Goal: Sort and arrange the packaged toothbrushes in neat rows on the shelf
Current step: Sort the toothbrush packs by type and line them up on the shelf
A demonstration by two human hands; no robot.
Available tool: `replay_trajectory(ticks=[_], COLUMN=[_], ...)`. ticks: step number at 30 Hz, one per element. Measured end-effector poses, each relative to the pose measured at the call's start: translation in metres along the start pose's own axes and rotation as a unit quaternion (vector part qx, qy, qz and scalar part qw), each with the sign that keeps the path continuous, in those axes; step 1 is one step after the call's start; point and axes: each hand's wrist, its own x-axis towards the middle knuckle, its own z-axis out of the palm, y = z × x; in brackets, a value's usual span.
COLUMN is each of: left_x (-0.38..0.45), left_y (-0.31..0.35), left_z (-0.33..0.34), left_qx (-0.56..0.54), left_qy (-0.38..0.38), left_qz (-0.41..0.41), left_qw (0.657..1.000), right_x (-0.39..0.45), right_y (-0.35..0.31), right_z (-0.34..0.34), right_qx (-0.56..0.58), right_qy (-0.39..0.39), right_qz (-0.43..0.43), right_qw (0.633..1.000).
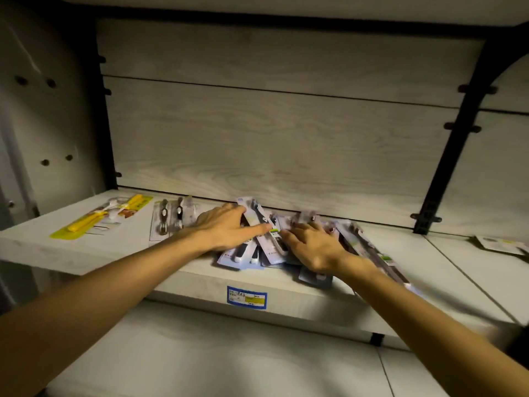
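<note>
I am pressing my left hand and right hand, both flat with grip released, onto a jumbled pile of packaged toothbrushes mid-shelf. They are looking light, stiff and slick; I am judging the card edges best for pinching.

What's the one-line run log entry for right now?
both hands flat on jumbled pile of clear-packaged toothbrushes | left hand | right hand | yellow toothbrush pack lies apart, leftward

Dim, soft focus (edges bowed)
</note>
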Motion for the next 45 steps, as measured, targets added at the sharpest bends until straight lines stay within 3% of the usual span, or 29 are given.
replay_trajectory(ticks=[4, 10, 16, 22, 30, 38, 45], left_x=[-0.006, -0.009, -0.02, -0.053, -0.098, -0.159, -0.205], left_y=[0.009, 0.013, 0.037, 0.079, 0.133, 0.244, 0.357], left_z=[0.01, 0.01, 0.013, 0.019, 0.024, 0.037, 0.066], left_qx=[0.003, -0.054, 0.008, 0.078, 0.115, 0.096, 0.097], left_qy=[-0.078, -0.098, 0.032, 0.082, 0.058, 0.098, 0.09], left_qz=[-0.039, -0.034, 0.027, 0.144, 0.177, 0.262, 0.337], left_qw=[0.996, 0.993, 0.999, 0.983, 0.976, 0.955, 0.932], right_x=[-0.015, -0.031, -0.046, -0.097, -0.181, -0.301, -0.402], right_y=[0.008, 0.024, 0.029, 0.036, 0.061, 0.129, 0.21], right_z=[0.003, -0.011, -0.02, -0.021, -0.036, -0.054, -0.07], right_qx=[0.015, -0.024, -0.006, -0.082, -0.125, -0.144, -0.132], right_qy=[0.059, 0.026, 0.141, 0.148, 0.146, 0.131, 0.132], right_qz=[0.029, 0.006, 0.013, 0.062, 0.049, 0.022, 0.088], right_qw=[0.998, 0.999, 0.99, 0.984, 0.98, 0.981, 0.979])
